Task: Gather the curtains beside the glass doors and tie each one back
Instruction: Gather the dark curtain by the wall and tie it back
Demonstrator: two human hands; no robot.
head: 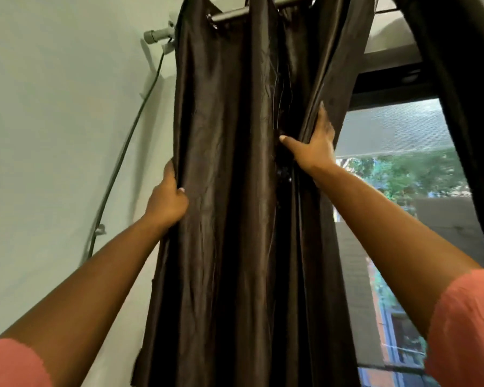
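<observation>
Both arms raised, left hand [166,201] clenched, right hand [313,148] half-closed (thumb splayed).

Daylight enters from the glass door [397,174] at the right of the frame, where the view outside is brightest and slightly washed out behind a hazy mesh texture. The wall [53,135] on the left is evenly lit, pale green, with a soft shadow beside the cable [129,141] running down it. The dark curtain [235,191] in the centre shows faint sheen along its folds, while its deeper pleats fall to near black. Wide-angle distortion bends the lines towards the edges, and the lower corners look soft. The image is mildly blurred overall, with compression smearing in the foliage outside.
</observation>
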